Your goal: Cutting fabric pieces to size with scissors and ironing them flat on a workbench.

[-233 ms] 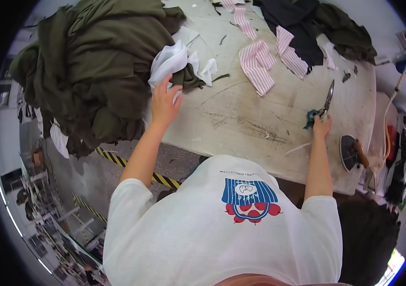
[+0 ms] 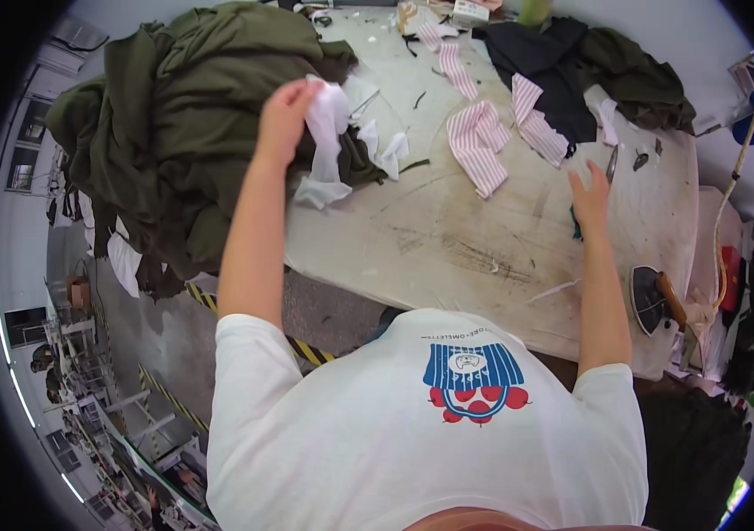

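At the left part of the table [image 2: 377,234], your left hand [image 2: 286,117] pinched the white cloth [image 2: 327,119] by its far end, between thumb and fingers. The cloth lay immediately right of that hand, beside the dark green cloth heap [image 2: 173,124]; its long axis ran from the far edge toward the near edge, lower end pointing at the near edge. The left hand was the nearer one. Your right hand [image 2: 591,199], fingers spread, was toward the right edge, over the scissors [image 2: 613,164], whose blades pointed to the far edge; contact could not be determined.
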A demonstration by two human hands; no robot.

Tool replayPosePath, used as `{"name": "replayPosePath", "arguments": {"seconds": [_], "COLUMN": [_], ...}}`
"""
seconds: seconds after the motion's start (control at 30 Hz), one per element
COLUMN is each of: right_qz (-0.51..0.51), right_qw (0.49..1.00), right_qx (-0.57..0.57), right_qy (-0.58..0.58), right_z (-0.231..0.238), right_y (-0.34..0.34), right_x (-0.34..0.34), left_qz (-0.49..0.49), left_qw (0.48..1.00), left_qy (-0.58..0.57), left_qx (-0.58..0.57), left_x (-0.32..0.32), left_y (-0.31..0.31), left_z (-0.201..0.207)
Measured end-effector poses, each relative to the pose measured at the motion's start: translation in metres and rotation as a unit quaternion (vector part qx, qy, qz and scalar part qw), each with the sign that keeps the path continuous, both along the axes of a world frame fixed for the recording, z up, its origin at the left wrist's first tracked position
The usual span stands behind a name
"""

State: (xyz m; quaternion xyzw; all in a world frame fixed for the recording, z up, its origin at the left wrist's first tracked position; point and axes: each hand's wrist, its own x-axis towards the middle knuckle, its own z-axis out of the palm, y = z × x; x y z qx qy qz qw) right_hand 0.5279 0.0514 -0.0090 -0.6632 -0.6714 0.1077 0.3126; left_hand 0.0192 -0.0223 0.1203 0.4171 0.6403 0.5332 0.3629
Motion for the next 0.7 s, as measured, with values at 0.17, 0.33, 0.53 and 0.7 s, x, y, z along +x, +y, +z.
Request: {"name": "replayPosePath", "arguments": {"seconds": [0.17,0.33,0.53,0.7], "right_qz": [0.229,0.375,0.394,0.387], "right_qw": [0.936,0.843,0.836,0.811], "right_qx": [-0.093,-0.012,0.014,-0.023], "right_qy": [0.253,0.385,0.382,0.438], "right_z": [0.166,0.313,0.385,0.414], "right_y": [-0.023,-0.085,-0.094,-0.116], "right_x": [-0.063,-0.139,-0.172,-0.150], "left_qz": [-0.150,-0.257,-0.442,-0.389], "left_qw": [0.963,0.925,0.854,0.879], "left_qy": [-0.096,-0.054,-0.049,0.053], "left_qx": [0.204,0.274,0.270,0.270], "left_x": [0.052,0.104,0.091,0.032], "left_y": [-0.021,-0.061,-0.103,-0.143], "left_z": [0.203,0.296,0.345,0.356]}}
